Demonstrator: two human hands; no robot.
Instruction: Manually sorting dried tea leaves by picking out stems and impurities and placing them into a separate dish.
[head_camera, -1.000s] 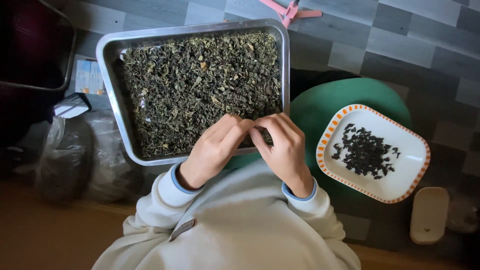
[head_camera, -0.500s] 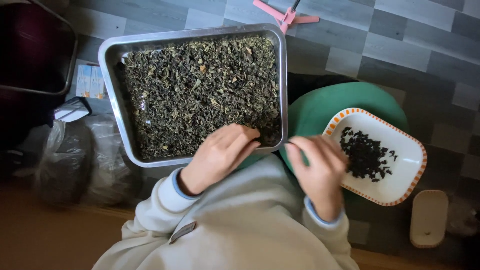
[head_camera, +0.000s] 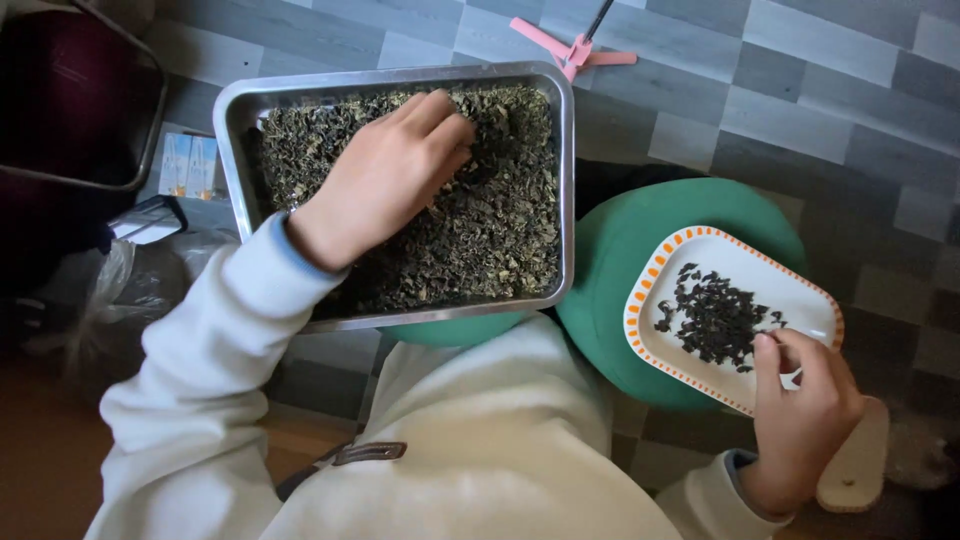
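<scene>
Reaching into the steel tray, the left hand lies on the dried leaves, fingers curled loosely together as if raking through them; whether it pinches any I cannot tell. The right hand grips the near rim of the white dish, steadying a small dark pile kept apart from the bulk. Dish rests on a green cushion, just beside the tray. Pink clip and plastic bags lie clear.
</scene>
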